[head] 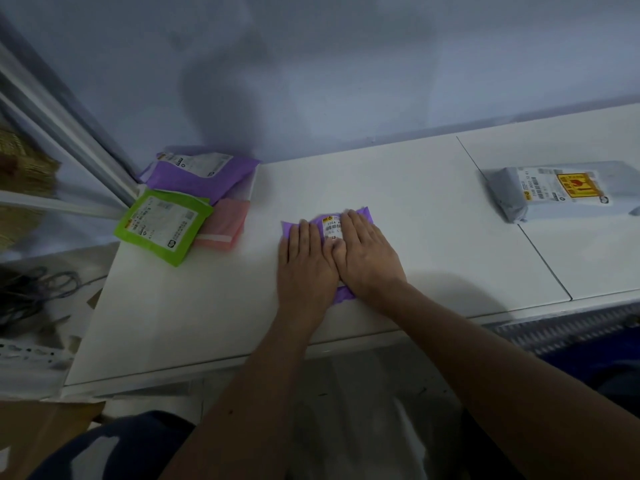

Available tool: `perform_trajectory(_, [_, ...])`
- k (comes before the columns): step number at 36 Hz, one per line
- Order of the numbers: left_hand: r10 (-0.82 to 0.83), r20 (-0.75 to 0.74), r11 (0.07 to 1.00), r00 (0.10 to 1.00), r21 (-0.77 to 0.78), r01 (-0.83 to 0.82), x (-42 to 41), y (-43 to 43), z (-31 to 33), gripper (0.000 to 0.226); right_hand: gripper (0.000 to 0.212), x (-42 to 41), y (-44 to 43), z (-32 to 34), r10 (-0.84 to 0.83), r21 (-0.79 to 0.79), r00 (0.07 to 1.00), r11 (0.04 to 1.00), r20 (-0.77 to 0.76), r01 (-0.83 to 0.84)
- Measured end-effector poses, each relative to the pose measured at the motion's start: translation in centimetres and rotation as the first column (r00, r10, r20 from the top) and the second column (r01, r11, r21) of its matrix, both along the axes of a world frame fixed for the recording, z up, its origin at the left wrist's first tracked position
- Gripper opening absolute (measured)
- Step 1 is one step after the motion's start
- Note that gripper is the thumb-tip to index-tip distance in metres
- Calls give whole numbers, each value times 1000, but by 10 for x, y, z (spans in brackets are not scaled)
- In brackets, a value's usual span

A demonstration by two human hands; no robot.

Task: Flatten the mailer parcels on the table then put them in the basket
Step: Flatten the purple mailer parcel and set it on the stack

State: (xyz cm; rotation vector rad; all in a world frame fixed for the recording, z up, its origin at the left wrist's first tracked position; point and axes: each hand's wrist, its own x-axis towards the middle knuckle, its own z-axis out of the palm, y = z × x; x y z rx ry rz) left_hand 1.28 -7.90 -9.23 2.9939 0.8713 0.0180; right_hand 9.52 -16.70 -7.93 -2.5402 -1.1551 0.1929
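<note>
A small purple mailer (360,216) with a white barcode label lies flat near the middle of the white table (194,306). My left hand (306,261) and my right hand (365,254) both press down on it side by side, palms flat and fingers straight, covering most of it. At the table's far left corner sit a larger purple mailer (204,173), a green mailer (162,225) and a pink mailer (225,223), partly overlapping. A grey mailer (554,192) with a yellow sticker lies at the right. No basket shows in view.
A wall runs behind the table. A window frame (69,140) stands at the left, with cables (34,292) on the floor below it. A seam (512,216) splits the tabletop at the right. Cardboard (45,431) lies at the lower left.
</note>
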Motion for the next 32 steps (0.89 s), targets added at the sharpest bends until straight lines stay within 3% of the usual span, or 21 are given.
perform_trajectory(10, [26,35,1000,999,-19,-25,1,1,1,81,58,3,2,-2,-9,16,1000,1000,-13,9])
perform_trajectory(19, [11,24,999,1000,42,-12,1,1,-2,61,61,2,4,-2,-15,10,1000,1000,6,15])
perform_trajectory(23, [16,212,999,977,26,-22,1,-2,6,54,72,2,8,2,39,60,997,997,66,-43])
perform_trajectory(28, [-17,545,990,839,-110,92,6,9,20,53,74,4,23,12,119,128,993,984,17,-120])
perform_trajectory(30, [22,574,978,818,-182,101,4,12,19,52,76,3,26,14,135,125,991,983,13,-135])
perform_trajectory(32, [50,517,966,855,-243,90,2,13,19,55,74,3,25,12,147,130,989,980,14,-148])
